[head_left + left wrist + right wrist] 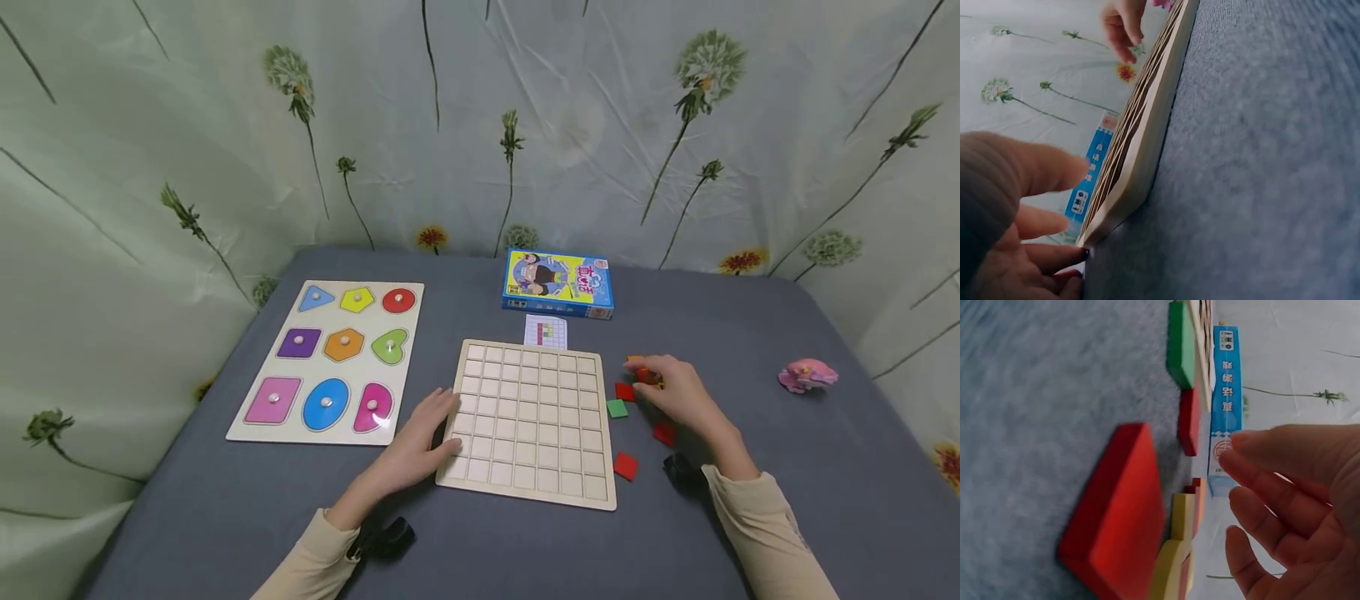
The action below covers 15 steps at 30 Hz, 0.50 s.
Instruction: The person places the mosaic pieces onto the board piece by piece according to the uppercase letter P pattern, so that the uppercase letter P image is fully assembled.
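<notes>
Right hand (678, 393) first: its grip looks narrow, fingers loosely bent with no tile in it that I can see, and a small cluster of red, orange and yellow square tiles (647, 377) sits right by the fingertips. From there, a flat red square tile (625, 392) and a flat green square tile (617, 408) lie toward 7 o'clock.

The left hand (422, 437) is spread, touching the pale wooden grid board (525, 493) at its 9 o'clock edge.

The right wrist cam shows the cluster's yellow tiles properly (from the head cam they're mostly hidden by fingers).

The cream board with knobbed shapes (300, 367), at 10 o'clock from the grid, holds nine coloured pieces in three rows. Blue-and-yellow cardboard box (557, 283) is at 12; can't see inside.
</notes>
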Motion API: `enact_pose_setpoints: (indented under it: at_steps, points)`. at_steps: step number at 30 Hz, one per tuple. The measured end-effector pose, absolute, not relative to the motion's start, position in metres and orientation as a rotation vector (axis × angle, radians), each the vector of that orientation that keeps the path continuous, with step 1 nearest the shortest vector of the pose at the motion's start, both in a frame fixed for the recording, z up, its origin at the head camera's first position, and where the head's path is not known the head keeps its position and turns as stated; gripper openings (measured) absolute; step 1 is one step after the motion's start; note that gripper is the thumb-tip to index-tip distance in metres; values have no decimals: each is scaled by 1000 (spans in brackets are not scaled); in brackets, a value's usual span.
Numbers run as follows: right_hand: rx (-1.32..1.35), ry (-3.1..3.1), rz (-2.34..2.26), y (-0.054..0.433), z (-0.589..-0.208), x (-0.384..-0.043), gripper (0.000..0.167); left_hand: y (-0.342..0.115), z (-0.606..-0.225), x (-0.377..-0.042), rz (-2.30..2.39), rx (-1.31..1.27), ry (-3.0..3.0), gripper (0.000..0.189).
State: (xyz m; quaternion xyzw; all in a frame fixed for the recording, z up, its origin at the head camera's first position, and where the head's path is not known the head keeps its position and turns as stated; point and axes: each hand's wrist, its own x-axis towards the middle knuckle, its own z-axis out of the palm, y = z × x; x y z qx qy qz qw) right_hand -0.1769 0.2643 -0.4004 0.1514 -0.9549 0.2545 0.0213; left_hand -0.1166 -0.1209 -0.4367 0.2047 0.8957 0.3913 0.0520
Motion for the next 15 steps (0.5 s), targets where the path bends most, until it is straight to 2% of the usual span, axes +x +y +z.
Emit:
enact_pose_setpoints:
  at_steps: [7,15]
  points:
    - [549,-2980,746,265,-405,-179,28,-128,-435,-118,1112,723,2708,65]
    - [597,-3002,723,267,-408,-175,30,-128,-436,-114,1046,701,2694,68]
